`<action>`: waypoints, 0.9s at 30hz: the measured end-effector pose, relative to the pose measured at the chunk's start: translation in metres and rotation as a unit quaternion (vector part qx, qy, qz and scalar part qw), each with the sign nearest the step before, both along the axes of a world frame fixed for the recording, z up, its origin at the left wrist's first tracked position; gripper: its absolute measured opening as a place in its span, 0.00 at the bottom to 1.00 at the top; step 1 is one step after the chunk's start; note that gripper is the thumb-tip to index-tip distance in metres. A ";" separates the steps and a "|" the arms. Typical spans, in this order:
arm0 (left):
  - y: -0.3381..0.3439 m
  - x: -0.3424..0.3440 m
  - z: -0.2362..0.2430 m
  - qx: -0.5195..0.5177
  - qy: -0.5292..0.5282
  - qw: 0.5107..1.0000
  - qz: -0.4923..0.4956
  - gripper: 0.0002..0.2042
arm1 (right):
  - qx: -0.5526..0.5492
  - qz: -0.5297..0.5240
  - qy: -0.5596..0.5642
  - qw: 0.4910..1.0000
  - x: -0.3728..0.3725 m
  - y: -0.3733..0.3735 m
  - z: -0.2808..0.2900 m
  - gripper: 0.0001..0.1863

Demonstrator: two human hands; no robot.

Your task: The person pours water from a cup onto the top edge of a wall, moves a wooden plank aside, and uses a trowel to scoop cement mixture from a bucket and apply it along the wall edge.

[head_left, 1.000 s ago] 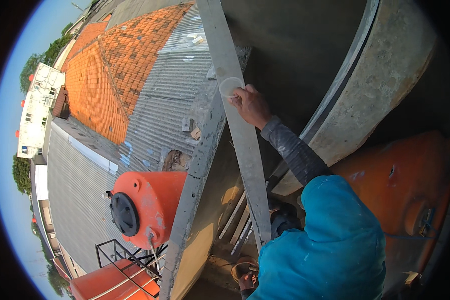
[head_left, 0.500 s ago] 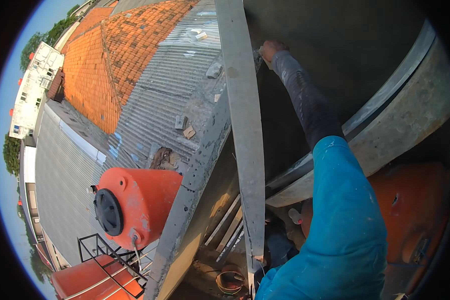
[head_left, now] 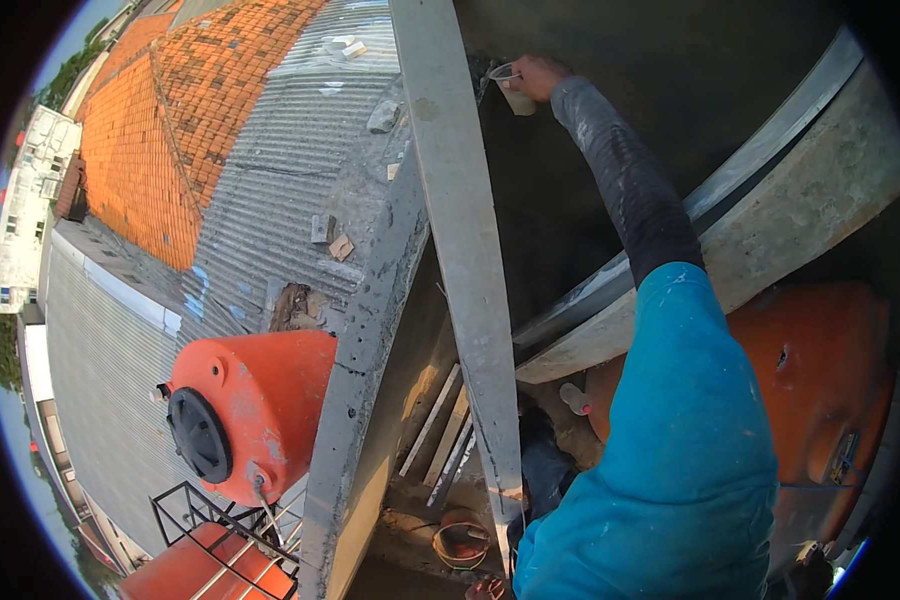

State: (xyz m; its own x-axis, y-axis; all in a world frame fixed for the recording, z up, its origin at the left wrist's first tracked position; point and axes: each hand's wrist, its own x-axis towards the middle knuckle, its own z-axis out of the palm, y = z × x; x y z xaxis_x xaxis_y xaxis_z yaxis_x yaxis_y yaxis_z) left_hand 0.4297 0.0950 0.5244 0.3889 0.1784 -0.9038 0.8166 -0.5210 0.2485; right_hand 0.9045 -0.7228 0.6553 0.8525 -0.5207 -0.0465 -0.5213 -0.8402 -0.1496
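Observation:
At the top, my right hand (head_left: 538, 78) grips a translucent plastic cup (head_left: 518, 98) with pale grey-beige contents, held just right of the long grey concrete beam (head_left: 455, 240), beside a rough dark wall. My blue-sleeved arm stretches up to it. At the bottom edge my left hand (head_left: 485, 588) shows only in part, fingers curled; what they hold is hidden. Just above it sits a bucket (head_left: 460, 540).
An orange tank (head_left: 260, 385) with a black lid stands left, a larger one (head_left: 810, 360) right. A concrete ledge (head_left: 365, 330) borders a corrugated roof (head_left: 270, 200) and tiled roof (head_left: 140, 140). A curved slab (head_left: 790, 230) crosses right; planks (head_left: 440, 430) and a bottle (head_left: 577, 398) lie below.
My right hand with the cup has moved up, off the middle of the beam to its right side by the dark wall, my arm more outstretched. The view has shifted slightly.

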 end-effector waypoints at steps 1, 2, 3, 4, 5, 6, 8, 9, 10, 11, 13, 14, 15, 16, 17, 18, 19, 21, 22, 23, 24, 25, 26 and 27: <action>0.003 0.006 0.003 0.000 -0.003 1.000 0.000 0.13 | -0.001 -0.017 0.007 1.000 0.001 -0.002 0.002 0.20; 0.006 0.012 0.004 0.000 -0.006 1.000 -0.001 0.13 | 0.000 -0.023 0.005 1.000 0.004 -0.005 0.002 0.20; 0.009 0.019 0.005 -0.001 -0.009 1.000 -0.002 0.13 | -0.023 -0.020 0.004 1.000 0.009 -0.007 0.002 0.20; 0.009 0.025 0.004 -0.003 -0.011 1.000 -0.002 0.13 | -0.048 -0.015 0.005 0.999 0.015 -0.009 0.001 0.19; 0.010 0.026 0.006 0.000 -0.012 1.000 0.003 0.13 | -0.067 -0.001 0.027 0.997 0.021 0.006 0.005 0.18; 0.010 0.027 0.008 0.002 -0.013 1.000 0.008 0.13 | -0.087 0.014 0.050 0.995 0.028 0.021 0.009 0.17; 0.014 0.036 0.011 0.002 -0.014 1.000 0.007 0.13 | -0.170 0.115 0.114 0.972 0.042 0.024 0.000 0.15; 0.017 0.041 0.013 0.002 -0.013 1.000 0.005 0.13 | -0.168 0.109 0.116 0.973 0.045 0.024 -0.003 0.15; 0.019 0.045 0.016 0.004 -0.014 1.000 0.007 0.13 | -0.176 0.119 0.140 0.967 0.049 0.028 -0.003 0.16; 0.021 0.048 0.019 0.006 -0.014 1.000 0.009 0.13 | -0.184 0.129 0.165 0.960 0.048 0.030 -0.004 0.19; 0.023 0.055 0.024 0.007 -0.014 1.000 0.012 0.13 | -0.178 0.121 0.143 0.966 0.043 0.023 -0.013 0.17; 0.023 0.059 0.026 0.006 -0.014 1.000 0.013 0.13 | -0.178 0.118 0.101 0.972 0.037 0.019 -0.016 0.15; 0.024 0.063 0.028 0.005 -0.013 1.000 0.015 0.13 | -0.178 0.114 0.058 0.976 0.033 0.014 -0.020 0.15; 0.023 0.067 0.029 0.004 -0.014 1.000 0.016 0.13 | -0.178 0.110 0.058 0.976 0.030 0.011 -0.020 0.15; 0.023 0.072 0.031 0.003 -0.015 1.000 0.018 0.13 | -0.154 0.080 0.022 0.985 0.029 0.009 -0.020 0.15; 0.023 0.075 0.032 0.002 -0.016 1.000 0.020 0.13 | -0.130 0.051 -0.014 0.990 0.028 0.008 -0.020 0.15; 0.023 0.079 0.034 0.000 -0.017 1.000 0.022 0.13 | -0.130 0.047 -0.014 0.990 0.027 0.004 -0.020 0.15; 0.022 0.085 0.038 -0.003 -0.018 0.999 0.027 0.13 | -0.124 0.022 0.009 0.992 0.028 -0.002 -0.020 0.15; 0.021 0.087 0.040 -0.004 -0.020 0.999 0.033 0.13 | -0.123 0.023 0.007 0.992 0.030 0.002 -0.019 0.15; 0.019 0.089 0.041 -0.005 -0.022 0.999 0.040 0.13 | -0.122 0.044 0.021 0.991 0.032 0.007 -0.020 0.14; 0.018 0.091 0.043 -0.007 -0.025 0.999 0.047 0.13 | -0.122 0.066 0.035 0.990 0.034 0.011 -0.018 0.14; 0.016 0.091 0.044 -0.009 -0.027 0.998 0.056 0.13 | -0.123 0.070 0.034 0.989 0.036 0.011 -0.021 0.14; 0.013 0.091 0.045 -0.012 -0.028 0.997 0.065 0.13 | -0.149 0.089 0.043 0.984 0.035 0.010 -0.023 0.14; 0.011 0.091 0.045 -0.015 -0.030 0.997 0.074 0.13 | -0.177 0.108 0.053 0.977 0.033 0.008 -0.025 0.13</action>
